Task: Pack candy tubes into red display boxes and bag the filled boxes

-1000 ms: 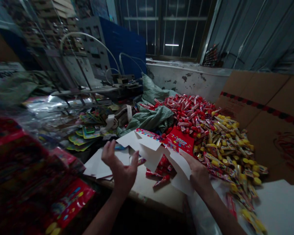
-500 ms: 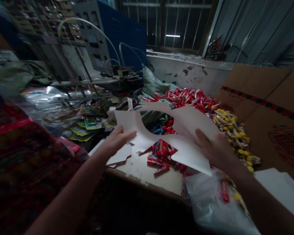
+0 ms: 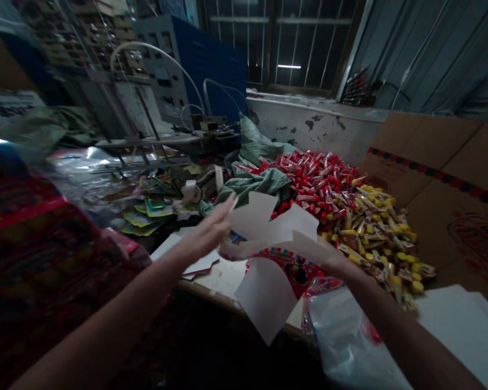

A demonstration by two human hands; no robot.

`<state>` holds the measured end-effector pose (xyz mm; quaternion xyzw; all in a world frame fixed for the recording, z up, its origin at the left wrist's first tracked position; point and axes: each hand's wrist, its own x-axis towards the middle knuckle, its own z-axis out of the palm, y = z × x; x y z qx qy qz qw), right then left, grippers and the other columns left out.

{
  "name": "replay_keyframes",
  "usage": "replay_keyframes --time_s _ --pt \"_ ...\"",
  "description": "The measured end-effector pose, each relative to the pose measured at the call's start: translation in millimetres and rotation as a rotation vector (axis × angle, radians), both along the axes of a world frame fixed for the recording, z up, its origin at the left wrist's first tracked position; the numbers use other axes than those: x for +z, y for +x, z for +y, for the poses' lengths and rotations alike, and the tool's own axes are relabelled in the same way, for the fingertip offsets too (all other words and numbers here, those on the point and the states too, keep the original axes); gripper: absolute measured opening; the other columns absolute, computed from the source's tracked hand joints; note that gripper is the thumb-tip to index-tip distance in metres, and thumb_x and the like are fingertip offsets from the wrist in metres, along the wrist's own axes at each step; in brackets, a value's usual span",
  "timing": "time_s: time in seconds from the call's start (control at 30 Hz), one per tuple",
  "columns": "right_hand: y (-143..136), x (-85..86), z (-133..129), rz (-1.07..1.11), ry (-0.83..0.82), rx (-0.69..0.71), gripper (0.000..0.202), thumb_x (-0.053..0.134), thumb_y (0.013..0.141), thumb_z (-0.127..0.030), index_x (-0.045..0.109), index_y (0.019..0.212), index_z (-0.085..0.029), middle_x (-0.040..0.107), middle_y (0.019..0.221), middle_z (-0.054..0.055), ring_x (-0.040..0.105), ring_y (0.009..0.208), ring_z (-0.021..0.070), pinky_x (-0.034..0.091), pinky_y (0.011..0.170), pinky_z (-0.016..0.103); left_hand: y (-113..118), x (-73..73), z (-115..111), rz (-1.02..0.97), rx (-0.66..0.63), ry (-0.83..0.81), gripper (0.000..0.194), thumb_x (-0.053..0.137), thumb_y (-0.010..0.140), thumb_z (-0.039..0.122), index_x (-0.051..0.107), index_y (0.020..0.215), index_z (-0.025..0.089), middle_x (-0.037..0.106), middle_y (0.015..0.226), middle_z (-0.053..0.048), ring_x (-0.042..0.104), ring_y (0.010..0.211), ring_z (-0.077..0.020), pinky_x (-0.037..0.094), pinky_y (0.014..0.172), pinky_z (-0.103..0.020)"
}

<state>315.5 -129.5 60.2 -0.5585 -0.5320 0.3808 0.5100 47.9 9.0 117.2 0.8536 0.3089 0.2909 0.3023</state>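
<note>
Head camera: the right hand [image 3: 328, 259] is closed on the right side of a die-cut cardboard blank [image 3: 268, 292], its fingertips hidden among the white flaps. At the opposite edge, the left hand [image 3: 213, 230] has its fingers stretched out along the card; motion blur there means I cannot tell whether its grip is pinching or only touching. Between the two hands the blank is raised above the near edge of the counter [image 3: 228, 276], flaps bent at different angles, mostly plain white with colourful red print showing below the middle. Just left of it, white card sheets [image 3: 165, 246] lie on the counter, partly behind the left forearm. Below the right hand, a clear plastic bag [image 3: 341, 319] hangs over the front edge. Beyond the blank rises a heap of red-capped tubes [image 3: 321, 168], running into yellow-capped tubes [image 3: 390, 233] on the right, with a green woven sack [image 3: 264, 187] against the red ones. Farther out stand a large brown carton [image 3: 443, 162] at right and a blue-sided machine [image 3: 211, 59] at back left, near a barred window [image 3: 288, 43].
</note>
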Motion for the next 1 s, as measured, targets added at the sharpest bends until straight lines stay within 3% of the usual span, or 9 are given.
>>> replay_keyframes --time_s 0.1,0.17,0.27,0.37,0.53,0.63,0.73,0.87,1.0 --pt "14 -71.4 4 -0.272 -0.042 -0.029 0.043 0.049 0.086 -0.044 0.064 0.114 -0.015 0.067 0.118 0.012 0.063 0.108 0.0268 0.046 0.098 0.046 22 -73.1 -22 0.16 -0.143 0.108 0.066 0.039 0.079 0.021 0.037 0.144 0.013 0.044 0.145 -0.015 0.039 0.135 -0.0301 0.039 0.105 -0.047" --pt "19 -104.9 3 -0.405 -0.107 -0.05 0.037 0.045 0.088 -0.038 0.067 0.108 -0.015 0.071 0.109 0.012 0.065 0.102 0.0276 0.048 0.094 0.046 39 -109.6 -43 0.288 -0.168 0.12 0.07 0.04 0.077 0.015 0.032 0.146 0.013 0.05 0.138 -0.017 0.045 0.129 -0.0289 0.04 0.102 -0.049" --pt "17 -129.2 -2 -0.436 -0.14 -0.002 0.032 0.047 0.086 -0.031 0.067 0.107 -0.018 0.073 0.104 0.009 0.066 0.097 0.0275 0.051 0.089 0.045 62 -144.9 -66 0.37 -0.106 0.156 0.064 0.043 0.083 0.019 0.033 0.145 0.013 0.056 0.126 -0.016 0.051 0.118 -0.028 0.039 0.101 -0.05" --pt "10 -132.7 -6 -0.49 -0.084 0.084 0.038 0.045 0.088 -0.028 0.059 0.122 -0.02 0.068 0.116 0.009 0.064 0.104 0.0261 0.049 0.092 0.042 78 -167.1 -64 0.383 0.026 0.204 0.051 0.039 0.093 0.037 0.044 0.139 0.015 0.059 0.112 -0.014 0.054 0.107 -0.0282 0.041 0.095 -0.048" --pt "10 -126.6 -4 -0.523 -0.106 0.138 0.039 0.048 0.086 -0.026 0.06 0.122 -0.019 0.068 0.116 0.009 0.064 0.103 0.0261 0.049 0.091 0.04 85 -186.6 -35 0.434 0.273 0.289 0.047 0.036 0.095 0.041 0.05 0.132 0.015 0.058 0.108 -0.016 0.055 0.102 -0.0293 0.042 0.09 -0.044" --pt "18 -116.0 -2 -0.32 -0.148 0.046 0.042 0.054 0.082 -0.032 0.059 0.121 -0.018 0.069 0.111 0.009 0.065 0.1 0.0259 0.05 0.088 0.041 80 -185.3 -23 0.465 0.397 0.335 0.046 0.036 0.095 0.045 0.054 0.124 0.014 0.059 0.105 -0.015 0.056 0.099 -0.0287 0.044 0.084 -0.039" --pt "15 -101.8 -10 -0.108 -0.095 -0.183 0.051 0.057 0.082 -0.04 0.053 0.127 -0.017 0.064 0.12 0.013 0.062 0.109 0.0256 0.048 0.094 0.042 76 -179.5 -20 0.498 0.48 0.33 0.044 0.036 0.095 0.048 0.056 0.117 0.015 0.06 0.101 -0.014 0.057 0.096 -0.0275 0.045 0.08 -0.036" --pt "-12 -99.0 -39 -0.203 0.011 -0.609 0.04 0.049 0.088 -0.038 0.055 0.123 -0.019 0.062 0.119 0.014 0.061 0.106 0.0249 0.047 0.096 0.044 76 -176.8 -27 0.547 0.494 0.306 0.045 0.035 0.094 0.051 0.058 0.112 0.016 0.062 0.094 -0.012 0.058 0.09 -0.0267 0.044 0.076 -0.035" --pt "-28 -115.9 -57 -0.286 0.065 -0.355 0.034 0.046 0.086 -0.025 0.056 0.118 -0.023 0.055 0.128 0.01 0.054 0.117 0.0234 0.049 0.092 0.037 78 -180.3 -37 0.611 0.461 0.271 0.047 0.034 0.094 0.053 0.058 0.111 0.016 0.062 0.093 -0.012 0.06 0.086 -0.0267 0.044 0.07 -0.034"
